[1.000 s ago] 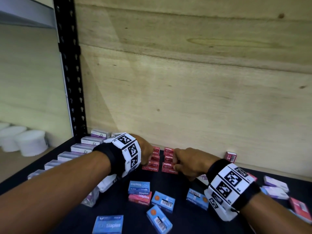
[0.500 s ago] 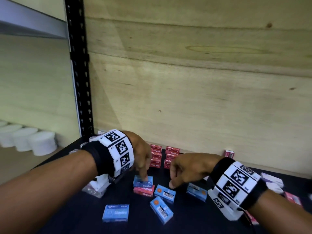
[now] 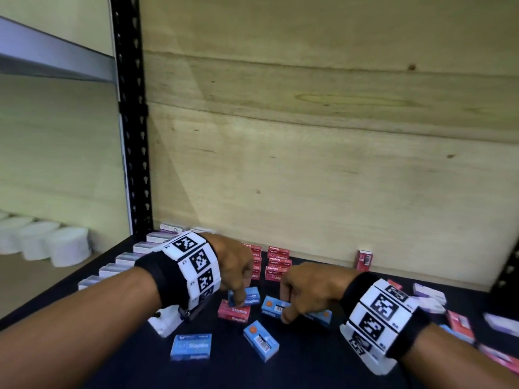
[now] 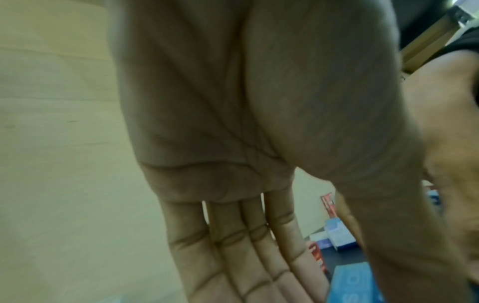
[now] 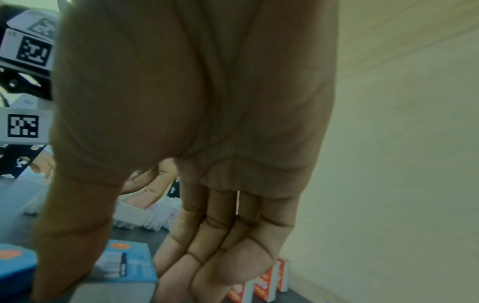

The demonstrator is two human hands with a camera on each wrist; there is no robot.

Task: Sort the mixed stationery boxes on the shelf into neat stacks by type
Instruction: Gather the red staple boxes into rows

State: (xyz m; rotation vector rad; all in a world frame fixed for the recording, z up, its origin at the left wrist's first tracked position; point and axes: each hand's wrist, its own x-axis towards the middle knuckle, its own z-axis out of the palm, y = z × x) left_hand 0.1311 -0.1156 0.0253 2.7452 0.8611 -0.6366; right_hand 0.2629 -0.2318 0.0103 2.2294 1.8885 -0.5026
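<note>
Both hands have dropped from the red rows onto the loose blue boxes. I see my left hand (image 3: 234, 265) with fingers pointing down on a blue box (image 3: 248, 295) atop a red box (image 3: 234, 311); whether they grip it, I cannot tell. At 3 o'clock, my right hand (image 3: 309, 287) pinches another blue box (image 3: 273, 304). Red rows (image 3: 276, 263) stand at 12 o'clock on the shelf (image 3: 309, 360).
</note>
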